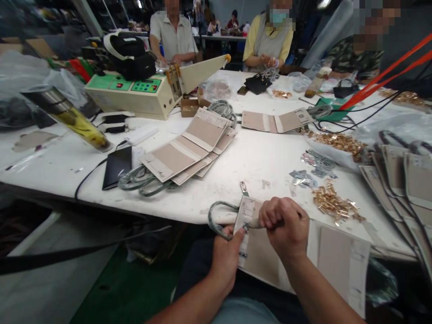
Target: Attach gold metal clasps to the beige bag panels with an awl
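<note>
A beige bag panel [266,263] with plastic-wrapped handles [216,211] lies across my lap and the table's front edge. My left hand [227,252] grips its left end, thumb on top beside a small metal fitting [246,226]. Closed in a fist above the panel, my right hand [286,222] holds a short beige-handled tool [255,223]. The tool points left at the fitting; its tip is too small to make out. A second dark metal fitting [242,255] sits lower on the same end. Just beyond the panel lies a narrow metal piece [244,188].
Loose gold hardware [332,200] and grey metal plates [303,177] lie right of the panel. Stacked bag panels [189,148] are at centre-left, more panels [394,180] at right. A green-topped machine [135,92], a bottle [72,119] and co-workers [268,40] are farther back.
</note>
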Tool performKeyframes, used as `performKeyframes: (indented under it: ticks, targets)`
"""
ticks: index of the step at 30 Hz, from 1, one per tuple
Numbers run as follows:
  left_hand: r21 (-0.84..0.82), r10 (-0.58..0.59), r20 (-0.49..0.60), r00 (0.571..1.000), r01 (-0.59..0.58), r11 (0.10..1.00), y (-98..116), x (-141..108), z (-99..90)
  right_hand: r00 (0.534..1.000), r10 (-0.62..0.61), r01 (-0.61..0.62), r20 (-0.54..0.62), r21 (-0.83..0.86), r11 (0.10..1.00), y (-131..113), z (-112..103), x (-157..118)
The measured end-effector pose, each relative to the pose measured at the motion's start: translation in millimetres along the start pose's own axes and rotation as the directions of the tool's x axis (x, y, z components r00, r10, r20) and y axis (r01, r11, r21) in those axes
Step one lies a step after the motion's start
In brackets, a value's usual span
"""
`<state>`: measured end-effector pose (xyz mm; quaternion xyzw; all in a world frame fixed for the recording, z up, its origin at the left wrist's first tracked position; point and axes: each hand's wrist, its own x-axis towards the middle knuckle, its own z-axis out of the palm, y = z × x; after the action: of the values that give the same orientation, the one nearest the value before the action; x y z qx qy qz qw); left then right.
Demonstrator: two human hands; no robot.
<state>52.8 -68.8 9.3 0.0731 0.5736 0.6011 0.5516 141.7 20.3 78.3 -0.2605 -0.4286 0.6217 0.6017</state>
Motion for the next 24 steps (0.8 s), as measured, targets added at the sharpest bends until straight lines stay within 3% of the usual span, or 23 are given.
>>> performKeyframes:
  ticks: [3,8,12,15,18,21,24]
  targets:
    - [0.009,-0.005,0.012,1.000,0.005,1.000,-1.4,1.3,-1.1,0.997,-0.076,0.077,0.028,-0.042,0.996,-0.2,-1.5,-2.8]
    - [0.000,-0.004,0.015,1.000,0.004,1.000,-0.6,0.9,-1.1,0.995,-0.025,0.035,0.094,-0.107,0.994,13.2,-0.8,-7.7]
    - [-0.013,0.006,0.027,1.000,-0.006,1.000,-0.8,0.2,-1.1,0.990,-0.069,0.089,0.125,-0.162,0.983,12.0,0.5,-6.0]
    - [-0.024,0.025,0.036,0.999,-0.024,0.999,-2.4,0.9,-2.1,0.987,-0.003,0.061,0.163,-0.350,0.935,13.5,-0.6,-2.5]
    - [-0.030,0.034,0.039,0.999,-0.033,0.999,-2.9,1.2,-2.8,0.972,0.058,0.042,0.228,-0.412,0.910,13.4,6.6,2.7]
    - [-0.048,0.054,0.046,0.997,-0.052,0.997,-2.2,1.0,-3.0,0.935,0.091,0.076,0.342,-0.445,0.892,10.2,23.3,8.9]
    - [-0.068,0.117,0.044,0.992,-0.114,0.991,-2.6,1.3,-4.1,0.884,0.195,0.098,0.424,-0.578,0.810,7.2,35.9,15.2]
